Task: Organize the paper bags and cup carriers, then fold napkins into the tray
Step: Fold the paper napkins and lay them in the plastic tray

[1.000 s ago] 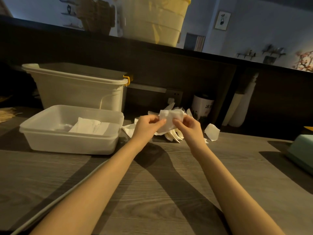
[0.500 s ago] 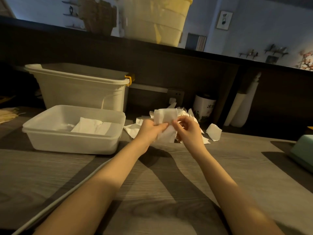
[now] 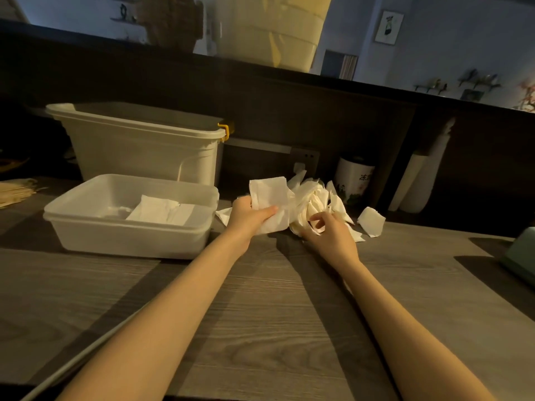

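Left hand (image 3: 250, 211) grips a folded napkin (image 3: 267, 195), thumb across its front, fingers curled behind; napkin stands upright above the hand, just right of the tray (image 3: 130, 237) rim, not over it. Right hand (image 3: 330, 237) is on the loose napkin pile (image 3: 311, 205) at 3 o'clock of the left hand; its fingers (image 3: 320, 217) are bent and pinch into the pile's near edge, exact sheet unclear. Pile sits on the surface (image 3: 260, 314) at about 1 o'clock from frame centre, against the dark back panel. One stray napkin (image 3: 371, 221) lies apart at 3 o'clock of the pile.

Tray is at 10 o'clock, white plastic, shallow, on the surface. Inside it: folded napkins (image 3: 162, 212) lying flat, towards its right half. Behind the tray at 12 o'clock, touching or nearly so: taller white bin (image 3: 139, 146) with a yellow latch (image 3: 225, 131). Brown paper stack (image 3: 16, 191) at far 9 o'clock edge, partly cut off. Printed white canister (image 3: 354, 178) at 1 o'clock of the pile, by the panel. Teal object (image 3: 521, 256) at the right edge, cropped, can't identify it. Both forearms bare, extended over the surface.
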Tool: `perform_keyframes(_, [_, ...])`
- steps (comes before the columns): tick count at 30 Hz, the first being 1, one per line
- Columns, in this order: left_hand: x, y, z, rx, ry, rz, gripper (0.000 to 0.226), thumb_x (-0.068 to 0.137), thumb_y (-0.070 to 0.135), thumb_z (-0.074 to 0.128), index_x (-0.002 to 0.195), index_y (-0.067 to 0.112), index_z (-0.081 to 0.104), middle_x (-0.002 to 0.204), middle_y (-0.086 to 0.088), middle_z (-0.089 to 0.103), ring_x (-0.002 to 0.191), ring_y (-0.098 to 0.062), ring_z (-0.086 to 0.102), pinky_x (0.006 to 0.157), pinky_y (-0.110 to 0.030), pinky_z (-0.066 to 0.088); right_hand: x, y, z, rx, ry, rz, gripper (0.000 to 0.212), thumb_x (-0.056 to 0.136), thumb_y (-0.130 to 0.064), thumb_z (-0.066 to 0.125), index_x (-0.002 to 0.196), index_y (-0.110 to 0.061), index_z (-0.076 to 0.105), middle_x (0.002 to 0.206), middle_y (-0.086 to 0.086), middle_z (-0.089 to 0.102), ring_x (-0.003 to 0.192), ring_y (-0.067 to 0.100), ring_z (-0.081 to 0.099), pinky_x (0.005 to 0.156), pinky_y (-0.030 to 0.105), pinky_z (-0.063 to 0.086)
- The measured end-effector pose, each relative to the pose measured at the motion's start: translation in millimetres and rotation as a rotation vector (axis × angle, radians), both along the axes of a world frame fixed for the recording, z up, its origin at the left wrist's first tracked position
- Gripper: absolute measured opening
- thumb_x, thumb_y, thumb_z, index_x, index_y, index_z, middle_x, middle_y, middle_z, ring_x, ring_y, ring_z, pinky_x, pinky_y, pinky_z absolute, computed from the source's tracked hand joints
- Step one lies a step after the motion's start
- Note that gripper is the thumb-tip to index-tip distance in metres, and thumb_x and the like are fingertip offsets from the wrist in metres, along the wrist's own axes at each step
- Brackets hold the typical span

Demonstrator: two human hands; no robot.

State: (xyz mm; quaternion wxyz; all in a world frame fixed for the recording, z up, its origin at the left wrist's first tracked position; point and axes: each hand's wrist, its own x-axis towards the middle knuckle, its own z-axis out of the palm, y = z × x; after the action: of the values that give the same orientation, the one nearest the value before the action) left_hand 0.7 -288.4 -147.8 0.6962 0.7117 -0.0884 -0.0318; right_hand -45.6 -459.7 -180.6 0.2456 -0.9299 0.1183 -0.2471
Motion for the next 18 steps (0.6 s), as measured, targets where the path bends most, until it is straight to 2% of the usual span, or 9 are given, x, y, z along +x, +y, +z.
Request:
perform_keyframes(3, [2.2, 1.1, -2.8, -0.018, 0.015, 0.001, 0.037, 0.084, 0.016, 0.067, 0.117, 0.005, 0.055, 0.110, -0.008, 0.060, 0.102, -0.021, 0.057, 0.085, -0.035, 0.051, 3.0, 3.1, -0.3, -0.040, -0.030, 0.011, 0.045, 0.082, -0.048, 0.065, 0.117, -0.021, 0.059, 0.113, -0.003, 0.055, 0.095, 0.012, 0.054, 0.074, 0.026, 0.044])
perform_keyframes(7, [4.5, 2.2, -3.8, -0.052, 0.044, 0.008, 0.035, 0.087, 0.021, 0.064, 0.116, 0.005, 0.055, 0.105, -0.005, 0.060, 0.100, -0.020, 0.059, 0.083, -0.034, 0.053, 8.6, 5.9, 1.3, -0.002, -0.107, -0.022, 0.037, 0.086, -0.044, 0.062, 0.114, -0.020, 0.065, 0.104, -0.002, 0.061, 0.083, 0.010, 0.055, 0.070, 0.023, 0.041])
perform_keyframes(11, [4.0, 2.7, -3.3, -0.054, 0.039, -0.003, 0.035, 0.089, 0.022, 0.062, 0.119, 0.006, 0.053, 0.099, -0.001, 0.059, 0.098, -0.019, 0.059, 0.077, -0.030, 0.052, 6.7, 2.5, -0.2, -0.002, -0.137, -0.052, 0.025, 0.089, -0.035, 0.061, 0.103, -0.016, 0.071, 0.100, 0.000, 0.063, 0.081, 0.010, 0.053, 0.070, 0.024, 0.039])
perform_keyframes(15, [5.0, 2.7, -2.3, -0.010, 0.074, 0.044, 0.041, 0.091, 0.027, 0.057, 0.127, 0.010, 0.048, 0.113, -0.001, 0.055, 0.109, -0.024, 0.055, 0.085, -0.033, 0.047, 5.5, 1.4, 5.8, 0.107, -0.211, -0.083, 0.019, 0.090, -0.027, 0.060, 0.096, -0.012, 0.070, 0.097, 0.002, 0.063, 0.083, 0.010, 0.052, 0.073, 0.024, 0.039])
perform_keyframes(18, [7.8, 4.2, -1.5, -0.050, 0.123, 0.056, 0.041, 0.092, 0.029, 0.056, 0.127, 0.010, 0.047, 0.117, -0.004, 0.056, 0.105, -0.023, 0.056, 0.088, -0.035, 0.049, 0.3, 2.9, 17.1, 0.251, -0.281, -0.064, 0.018, 0.093, -0.022, 0.055, 0.099, -0.008, 0.065, 0.098, 0.000, 0.058, 0.089, 0.010, 0.051, 0.074, 0.022, 0.042])
